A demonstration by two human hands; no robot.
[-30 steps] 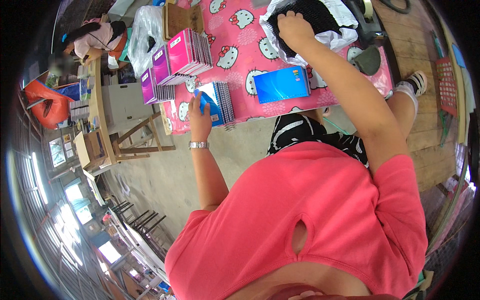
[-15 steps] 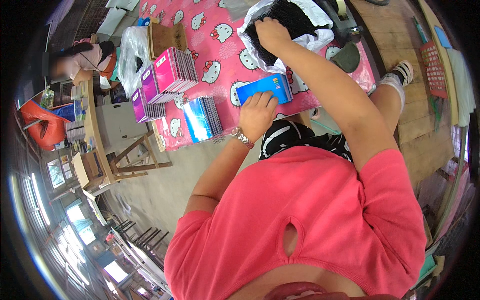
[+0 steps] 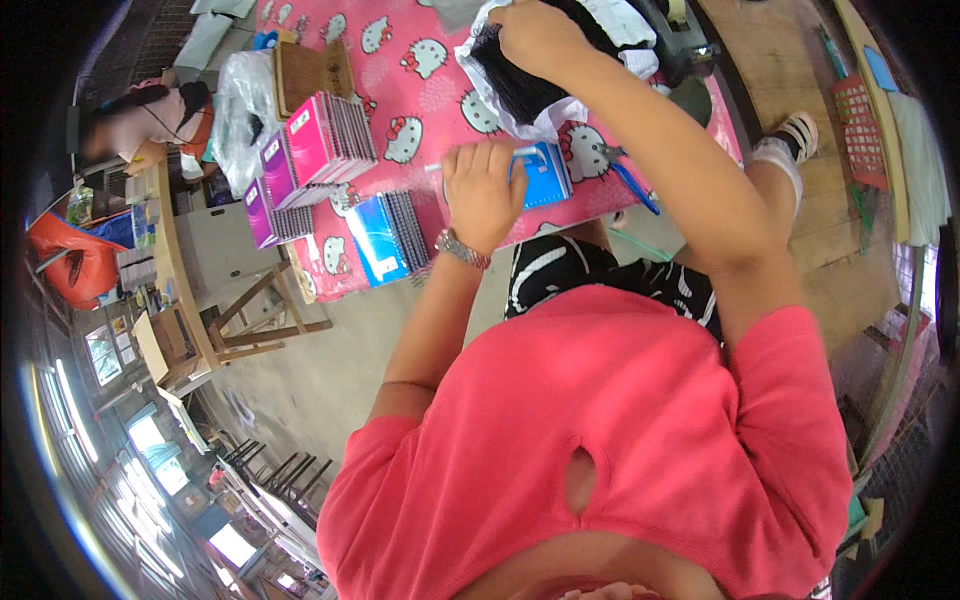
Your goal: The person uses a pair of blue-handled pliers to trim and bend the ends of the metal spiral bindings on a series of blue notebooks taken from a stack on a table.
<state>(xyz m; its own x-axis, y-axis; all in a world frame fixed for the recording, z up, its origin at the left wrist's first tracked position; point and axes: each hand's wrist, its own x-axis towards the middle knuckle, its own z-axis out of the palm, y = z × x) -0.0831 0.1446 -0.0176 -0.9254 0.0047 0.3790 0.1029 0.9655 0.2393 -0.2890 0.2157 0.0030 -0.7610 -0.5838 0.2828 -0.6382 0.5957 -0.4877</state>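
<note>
The left hand (image 3: 484,190) has slid further across the blue spiral notebook (image 3: 545,175) than half a second ago, now covering most of its cover, and it rests palm down with the fingers curled over the notebook's far edge, a light stick-like thing poking out under them. The notebook lies on the pink cartoon-cat tablecloth (image 3: 420,90), just below the white plastic bag (image 3: 545,115). The right hand (image 3: 538,35) has stayed at the mouth of that bag, closed around a bundle of black stuff inside it. Left of the hands, a stack of blue notebooks (image 3: 388,238) sits at the table's near edge; behind it stand a pink stack (image 3: 325,140) and a purple stack (image 3: 270,200), each with a small pale label at one corner. A clear bag (image 3: 235,95) bulges at the far left end. Blue-handled pliers (image 3: 628,180) lie right of the notebook.
</note>
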